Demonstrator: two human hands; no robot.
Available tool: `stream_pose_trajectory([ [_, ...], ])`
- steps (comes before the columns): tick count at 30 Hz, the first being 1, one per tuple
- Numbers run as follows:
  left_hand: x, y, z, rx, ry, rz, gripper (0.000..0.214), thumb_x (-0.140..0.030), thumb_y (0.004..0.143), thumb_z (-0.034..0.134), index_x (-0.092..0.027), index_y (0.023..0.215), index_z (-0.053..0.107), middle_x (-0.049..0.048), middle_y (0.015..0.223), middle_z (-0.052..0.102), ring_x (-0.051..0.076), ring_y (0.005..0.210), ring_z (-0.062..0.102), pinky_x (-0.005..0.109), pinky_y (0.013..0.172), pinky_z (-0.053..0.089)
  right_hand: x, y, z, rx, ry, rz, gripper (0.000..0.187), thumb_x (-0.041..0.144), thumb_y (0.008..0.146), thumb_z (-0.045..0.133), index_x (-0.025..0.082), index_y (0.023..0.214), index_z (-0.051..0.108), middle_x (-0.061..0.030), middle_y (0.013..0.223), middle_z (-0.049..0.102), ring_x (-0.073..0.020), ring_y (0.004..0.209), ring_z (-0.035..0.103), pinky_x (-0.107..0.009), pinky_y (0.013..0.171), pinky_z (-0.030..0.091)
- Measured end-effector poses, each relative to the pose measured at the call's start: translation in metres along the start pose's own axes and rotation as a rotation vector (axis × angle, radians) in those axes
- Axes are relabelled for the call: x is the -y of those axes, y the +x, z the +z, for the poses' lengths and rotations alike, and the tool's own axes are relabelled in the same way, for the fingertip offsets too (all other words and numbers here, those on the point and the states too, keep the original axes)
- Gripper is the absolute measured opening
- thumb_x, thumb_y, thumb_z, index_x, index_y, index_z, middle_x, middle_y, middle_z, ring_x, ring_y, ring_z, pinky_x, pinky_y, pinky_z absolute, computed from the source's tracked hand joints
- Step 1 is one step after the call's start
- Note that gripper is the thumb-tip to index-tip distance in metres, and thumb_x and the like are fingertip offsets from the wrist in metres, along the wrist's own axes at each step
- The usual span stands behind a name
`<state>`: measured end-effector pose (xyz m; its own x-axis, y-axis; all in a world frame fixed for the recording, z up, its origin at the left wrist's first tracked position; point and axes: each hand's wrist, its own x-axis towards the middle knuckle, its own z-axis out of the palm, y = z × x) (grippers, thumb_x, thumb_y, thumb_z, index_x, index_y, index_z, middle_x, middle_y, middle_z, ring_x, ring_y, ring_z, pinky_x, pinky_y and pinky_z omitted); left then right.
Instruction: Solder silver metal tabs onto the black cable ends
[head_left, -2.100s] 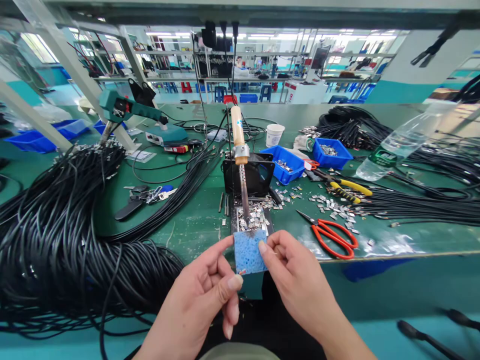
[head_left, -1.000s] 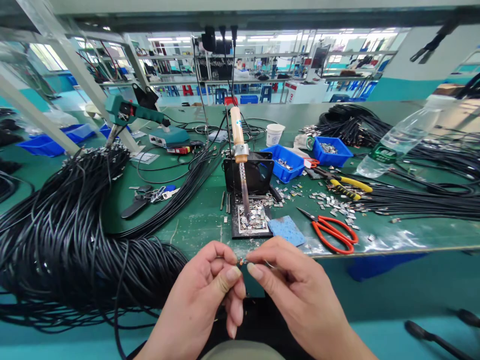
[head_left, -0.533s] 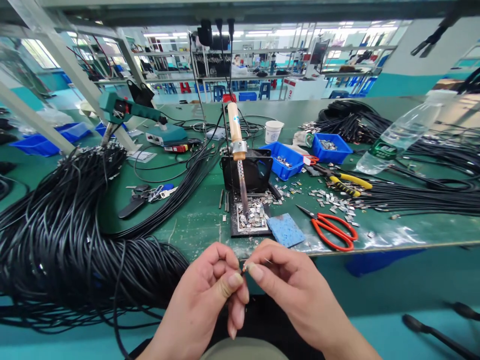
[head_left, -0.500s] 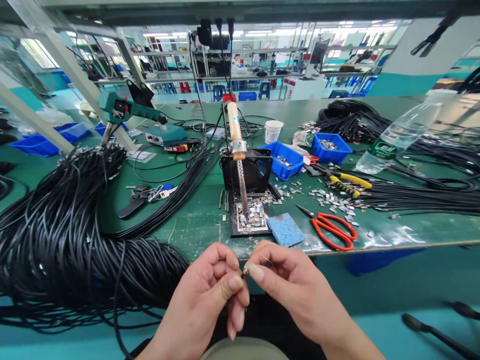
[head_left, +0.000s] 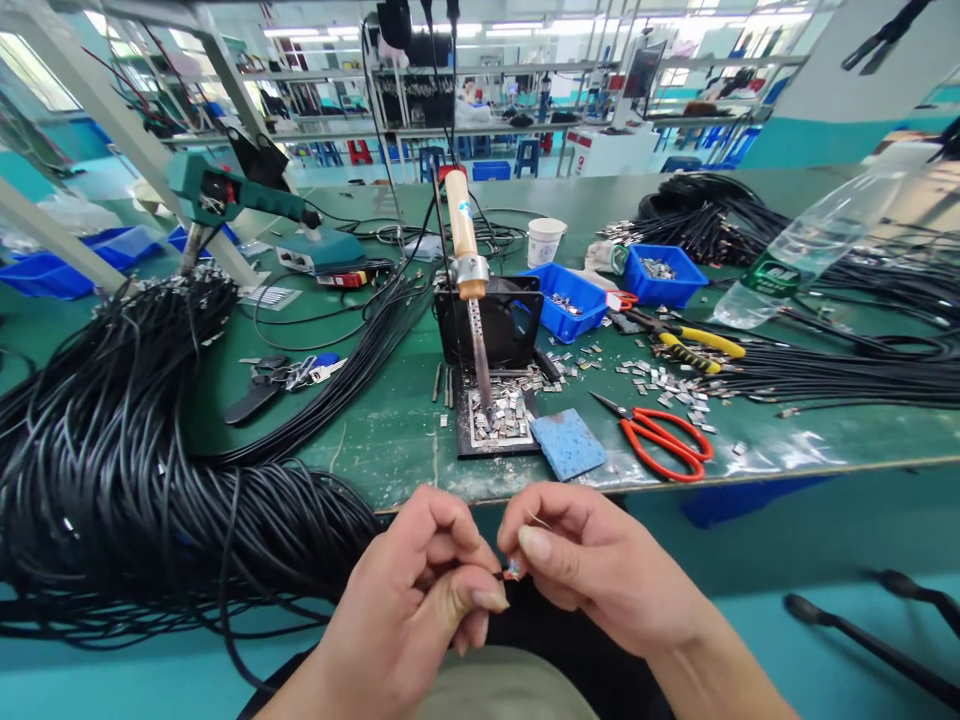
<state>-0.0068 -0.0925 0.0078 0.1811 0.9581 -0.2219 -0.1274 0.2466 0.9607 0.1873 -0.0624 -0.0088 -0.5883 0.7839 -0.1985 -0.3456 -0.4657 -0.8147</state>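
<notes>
My left hand [head_left: 431,590] is closed, thumb against fingers, around the end of a black cable [head_left: 501,575]. From that end short coloured wires [head_left: 513,569] stick out between my two hands. My right hand [head_left: 577,545] pinches close beside them, with a thin pale wire [head_left: 537,519] showing between its thumb and forefinger. Both hands are held in front of the bench edge. Beyond them a soldering iron [head_left: 478,330] with a wooden handle leans tip-down over a black tray [head_left: 466,440] of small metal connectors. A blue sponge [head_left: 570,444] lies beside the tray.
Red-handled scissors [head_left: 667,440] lie near the bench edge, with yellow-handled pliers [head_left: 701,348] behind. A big bundle of black cables [head_left: 150,480] hangs over the left edge. Blue bins [head_left: 568,308], a paper cup [head_left: 546,242], a tilted bottle [head_left: 795,255] and a small fan [head_left: 502,335] stand farther back.
The hands have drawn slightly apart, my right hand shifting right, so more of the coloured wires shows between them. The whole view has tilted a little.
</notes>
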Motion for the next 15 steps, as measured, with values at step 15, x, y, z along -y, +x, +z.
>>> stream_pose_trajectory([
  [15,0.0054,0.0,-0.0031,0.049,0.032,0.012,0.028,-0.037,0.092,0.077,-0.022,0.083,0.055,-0.0007,0.071,0.07,0.012,0.053,0.061,0.021,0.05,0.048,-0.0073,0.0025,-0.0037,0.068,0.01,-0.007,0.026,0.039,0.094,0.077,0.013,0.094,0.072,-0.0001,0.076,0.064,-0.0038,0.051,0.033,-0.022,0.047,0.019],
])
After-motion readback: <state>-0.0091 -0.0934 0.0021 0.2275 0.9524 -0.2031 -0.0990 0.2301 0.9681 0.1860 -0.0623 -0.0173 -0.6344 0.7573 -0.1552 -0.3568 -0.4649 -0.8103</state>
